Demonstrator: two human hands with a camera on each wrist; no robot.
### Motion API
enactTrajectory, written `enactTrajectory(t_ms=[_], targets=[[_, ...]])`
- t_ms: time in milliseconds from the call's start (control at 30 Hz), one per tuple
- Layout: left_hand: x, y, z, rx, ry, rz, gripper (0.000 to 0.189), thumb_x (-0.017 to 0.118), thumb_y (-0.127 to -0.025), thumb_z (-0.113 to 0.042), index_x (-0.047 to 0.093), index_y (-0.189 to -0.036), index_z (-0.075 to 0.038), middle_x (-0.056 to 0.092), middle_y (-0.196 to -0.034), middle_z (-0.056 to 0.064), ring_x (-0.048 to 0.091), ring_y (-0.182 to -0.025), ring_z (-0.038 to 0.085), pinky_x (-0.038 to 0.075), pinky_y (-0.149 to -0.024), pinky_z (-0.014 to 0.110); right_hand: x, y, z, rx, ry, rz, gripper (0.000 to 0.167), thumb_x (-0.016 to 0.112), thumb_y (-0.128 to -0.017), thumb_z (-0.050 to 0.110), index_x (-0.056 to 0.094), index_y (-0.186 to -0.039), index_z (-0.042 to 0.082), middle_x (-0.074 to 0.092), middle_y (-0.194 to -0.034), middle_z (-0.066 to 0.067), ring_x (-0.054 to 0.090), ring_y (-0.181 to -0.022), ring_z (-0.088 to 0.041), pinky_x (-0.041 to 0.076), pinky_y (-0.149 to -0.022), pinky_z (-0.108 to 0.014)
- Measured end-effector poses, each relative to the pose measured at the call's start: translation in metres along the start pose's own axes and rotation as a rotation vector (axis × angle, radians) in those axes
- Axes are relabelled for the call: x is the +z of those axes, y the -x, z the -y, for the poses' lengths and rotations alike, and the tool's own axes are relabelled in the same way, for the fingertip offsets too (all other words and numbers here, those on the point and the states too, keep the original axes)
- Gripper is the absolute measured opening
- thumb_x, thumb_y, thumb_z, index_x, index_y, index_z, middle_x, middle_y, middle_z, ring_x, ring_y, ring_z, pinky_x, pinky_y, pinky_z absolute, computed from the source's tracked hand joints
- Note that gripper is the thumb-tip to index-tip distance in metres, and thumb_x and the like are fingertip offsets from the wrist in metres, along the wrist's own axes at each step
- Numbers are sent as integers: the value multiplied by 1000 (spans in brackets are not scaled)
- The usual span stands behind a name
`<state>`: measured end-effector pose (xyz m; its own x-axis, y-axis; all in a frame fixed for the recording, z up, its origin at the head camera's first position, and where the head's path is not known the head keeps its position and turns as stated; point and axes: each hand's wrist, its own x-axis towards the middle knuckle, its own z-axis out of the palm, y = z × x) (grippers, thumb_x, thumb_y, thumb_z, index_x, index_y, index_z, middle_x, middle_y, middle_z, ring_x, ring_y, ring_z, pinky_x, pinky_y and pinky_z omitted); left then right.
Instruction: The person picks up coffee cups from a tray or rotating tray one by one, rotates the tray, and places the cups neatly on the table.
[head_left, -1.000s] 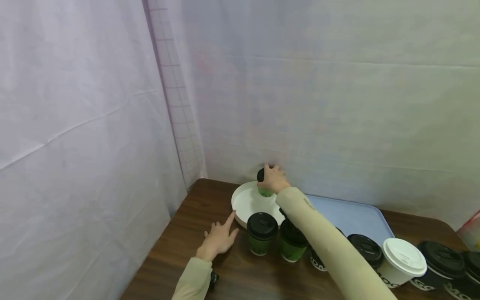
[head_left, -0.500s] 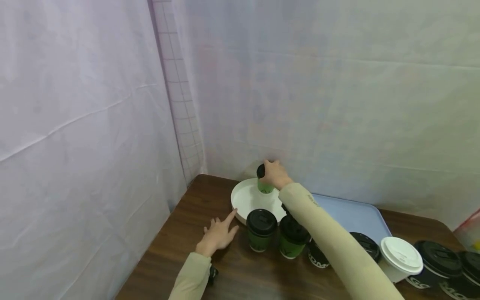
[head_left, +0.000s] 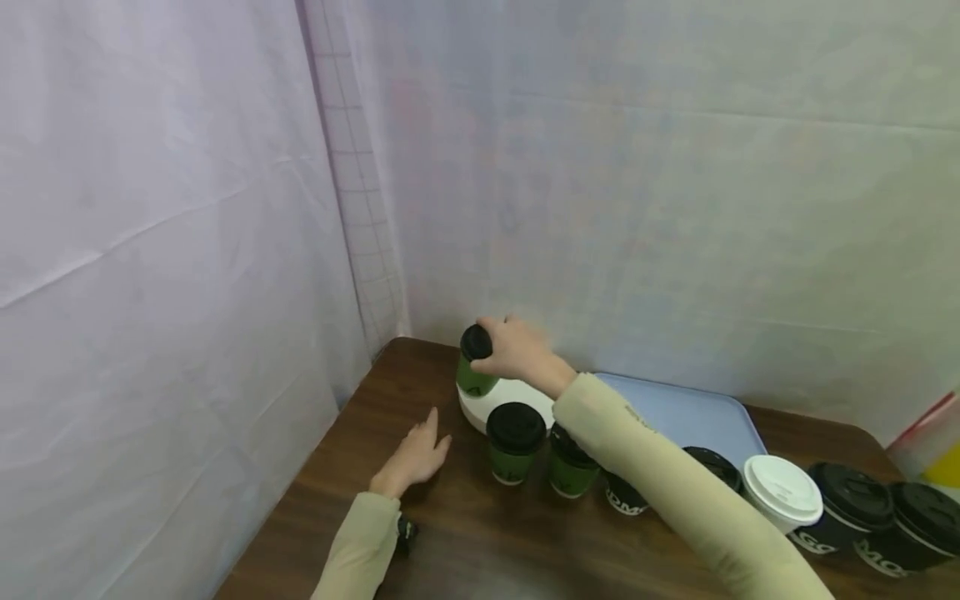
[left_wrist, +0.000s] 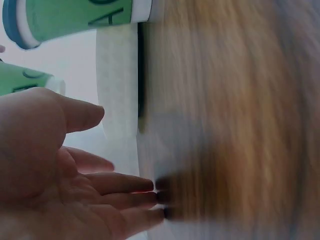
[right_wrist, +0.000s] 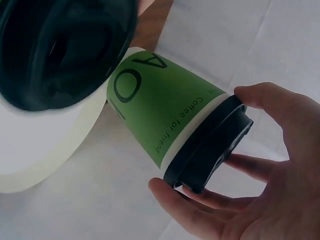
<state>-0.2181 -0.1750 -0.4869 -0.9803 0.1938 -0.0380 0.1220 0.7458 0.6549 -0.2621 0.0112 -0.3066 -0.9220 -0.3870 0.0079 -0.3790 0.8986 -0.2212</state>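
In the head view my right hand (head_left: 517,348) grips a green paper coffee cup (head_left: 474,375) by its black lid, at the left rim of the round white tray (head_left: 519,392). The right wrist view has thumb and fingers around the lid (right_wrist: 207,145); whether the cup's base touches the tray I cannot tell. Left of the tray, just above the table, my left hand (head_left: 412,457) has its fingers extended and holds nothing. Two more green cups with black lids, a left one (head_left: 512,465) and a right one (head_left: 572,477), stand before the tray.
A light blue rectangular tray (head_left: 678,412) lies at the back right. Along the right front stand several black cups (head_left: 843,508) and a white-lidded cup (head_left: 783,493). White curtains (head_left: 637,208) hang behind and left of the brown table (head_left: 330,492).
My right hand has carried the green cup leftward, from the back of the white tray to its left rim. The left hand has drawn back from the tray's rim.
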Motion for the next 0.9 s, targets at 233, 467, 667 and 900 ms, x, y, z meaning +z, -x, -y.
enactTrajectory(t_ms=[233, 467, 667, 900], targets=[[-9, 7, 11, -95, -26, 10, 59, 46, -109, -21, 33, -153, 16, 29, -159, 44, 24, -151, 59, 26, -123, 69, 15, 4, 20, -74, 3, 61, 73, 72, -96, 38, 42, -159, 15, 49, -154, -25, 58, -131, -41, 56, -99, -53], [-13, 11, 14, -142, -66, 8, 55, 50, -107, -21, 43, -148, 15, 31, -156, 46, 24, -150, 62, 29, -116, 76, 35, 7, 32, -96, 19, 135, 75, 74, -95, 36, 42, -159, 16, 44, -158, -26, 70, -99, -33, 59, -77, -43], [-12, 11, 18, -128, -84, -2, 55, 52, -106, -21, 45, -146, 16, 33, -154, 47, 23, -149, 64, 28, -118, 75, 50, 10, 34, -123, 120, 133, 74, 78, -92, 39, 47, -156, 18, 52, -151, -25, 71, -102, -32, 60, -82, -42], [-15, 12, 19, -136, -86, -1, 57, 51, -106, -22, 44, -147, 16, 34, -155, 45, 23, -150, 63, 26, -120, 73, 63, 10, 33, -159, 205, 120, 73, 78, -90, 44, 51, -153, 19, 63, -136, -17, 69, -109, -30, 57, -95, -43]])
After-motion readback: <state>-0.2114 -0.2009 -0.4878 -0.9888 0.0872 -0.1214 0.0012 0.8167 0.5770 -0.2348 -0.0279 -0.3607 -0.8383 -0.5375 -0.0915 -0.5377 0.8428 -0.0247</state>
